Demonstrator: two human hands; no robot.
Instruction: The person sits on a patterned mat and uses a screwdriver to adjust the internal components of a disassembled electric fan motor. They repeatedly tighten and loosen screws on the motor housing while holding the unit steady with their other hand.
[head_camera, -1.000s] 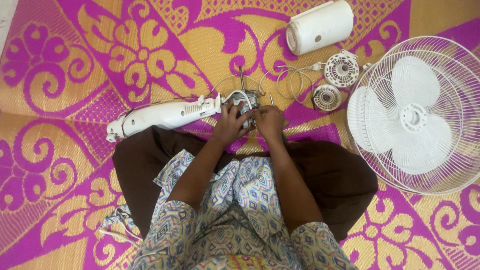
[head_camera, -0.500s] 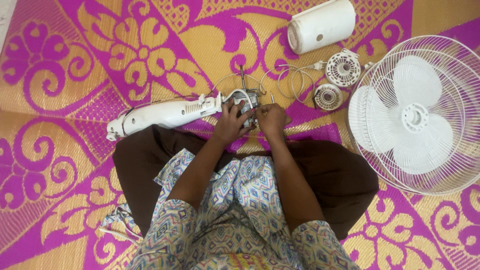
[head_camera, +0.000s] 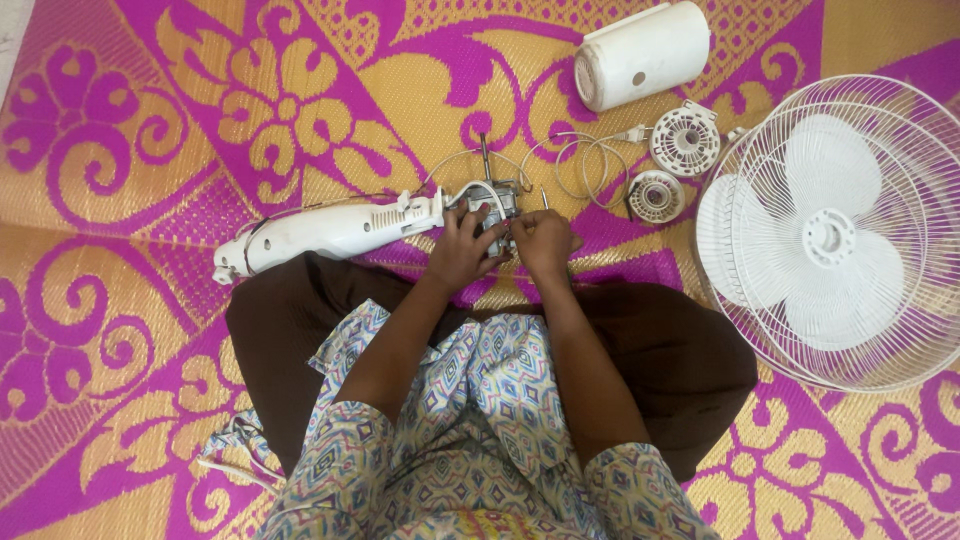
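In the head view, the fan motor (head_camera: 488, 208) at frame centre, joined to the white neck housing (head_camera: 330, 228), is clasped by the left hand (head_camera: 462, 250); the right hand (head_camera: 545, 243) is pinched closed on a thin tool (head_camera: 543, 198). The motor should be held steady and the tool kept square.

Motor (head_camera: 490, 205) between fan stand (head_camera: 330, 230) and fan cage (head_camera: 835, 235).

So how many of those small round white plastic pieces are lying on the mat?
2. One round vented piece lies just left of the fan cage, below the white cylindrical housing. The other, smaller round piece lies right below it. More may be hidden under the hands.
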